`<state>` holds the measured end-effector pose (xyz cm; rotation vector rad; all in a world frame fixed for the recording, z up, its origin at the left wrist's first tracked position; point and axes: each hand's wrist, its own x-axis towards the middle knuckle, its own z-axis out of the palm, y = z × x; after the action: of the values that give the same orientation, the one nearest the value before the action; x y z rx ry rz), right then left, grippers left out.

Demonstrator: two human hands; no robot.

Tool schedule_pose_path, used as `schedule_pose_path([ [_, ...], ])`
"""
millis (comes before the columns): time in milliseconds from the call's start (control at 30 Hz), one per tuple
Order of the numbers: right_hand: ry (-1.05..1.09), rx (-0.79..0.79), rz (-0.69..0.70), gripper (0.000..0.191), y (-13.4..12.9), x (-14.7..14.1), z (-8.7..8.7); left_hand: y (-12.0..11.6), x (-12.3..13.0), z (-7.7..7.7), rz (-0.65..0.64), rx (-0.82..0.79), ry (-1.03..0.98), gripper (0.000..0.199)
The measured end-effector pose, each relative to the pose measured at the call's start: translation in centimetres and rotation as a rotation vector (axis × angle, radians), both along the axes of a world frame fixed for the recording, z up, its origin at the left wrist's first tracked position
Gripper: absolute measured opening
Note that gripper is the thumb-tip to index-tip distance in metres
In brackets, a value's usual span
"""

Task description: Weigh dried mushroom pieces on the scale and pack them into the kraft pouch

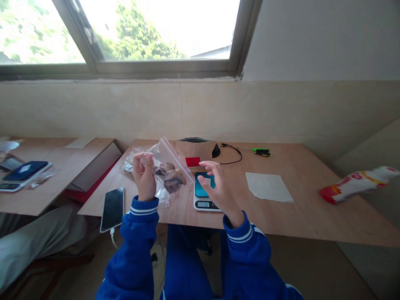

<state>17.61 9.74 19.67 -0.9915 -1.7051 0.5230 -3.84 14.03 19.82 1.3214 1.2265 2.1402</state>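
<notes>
A clear zip-lock bag point(174, 171) with brown dried pieces in it is tilted, its pink-lined zip edge facing up and right. My left hand point(145, 177) is closed, fingers curled at the bag's left side, and appears to grip it; the exact contact is hidden. My right hand point(217, 185) is held over a small digital scale point(201, 189) with a teal top, its thumb and fingers apart and nothing between them. More clear plastic bags point(129, 160) lie behind my left hand. A brown paper bag point(204, 149) with a red label point(192, 161) is beyond the scale.
A phone point(113, 208) with a cable overhangs the front edge. Farther right are a black cable point(239, 154), a green-handled screwdriver point(261, 151), white paper point(268, 186) and a tipped red-and-white bottle point(350, 185). On the left table sits another scale point(26, 171); a person's leg point(46, 237) is beside it.
</notes>
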Motion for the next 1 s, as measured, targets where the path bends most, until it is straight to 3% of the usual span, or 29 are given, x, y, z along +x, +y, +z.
schedule_pose_path([
  [67,-0.011,-0.06,0.083,0.026,-0.1,-0.9,0.2,-1.5,2.2,-1.2,-0.139,-0.043,-0.109,0.028],
  [133,0.014,-0.12,0.102,0.019,-0.4,-1.4,-0.1,-2.5,3.8,-2.1,-0.181,-0.078,-0.136,0.027],
  [200,0.071,-0.165,0.02,0.02,-0.9,-1.3,-0.8,-3.3,4.8,-2.7,-0.098,-0.119,-0.07,0.027],
  [300,0.153,-0.182,-0.171,0.02,-1.5,-0.8,-1.9,-4.9,6.2,-3.0,0.164,-0.194,0.037,0.035],
  [333,0.18,-0.179,-0.209,0.021,-1.7,-0.7,-2.2,-5.6,6.8,-3.1,0.174,-0.226,0.049,0.032],
  [367,0.206,-0.179,-0.219,0.021,-1.9,-0.5,-2.5,-6.3,7.5,-3.2,0.104,-0.266,0.058,0.026],
  [467,0.303,-0.236,-0.113,0.02,-2.7,-0.4,-3.1,-8.1,9.7,-3.4,-0.348,-0.403,0.072,0.03],
  [533,0.359,-0.311,-0.018,0.023,-3.3,-0.4,-3.2,-8.8,11.0,-3.4,-0.48,-0.462,0.047,0.032],
  [700,0.415,-0.455,0.132,0.036,-4.7,-0.1,-3.0,-8.9,11.7,-3.5,-0.384,-0.499,0.07,0.031],
  [1000,0.466,-0.499,0.253,0.033,-4.8,0.9,-3.4,-9.4,10.8,-4.3,-0.434,-0.463,0.167,0.031],
])
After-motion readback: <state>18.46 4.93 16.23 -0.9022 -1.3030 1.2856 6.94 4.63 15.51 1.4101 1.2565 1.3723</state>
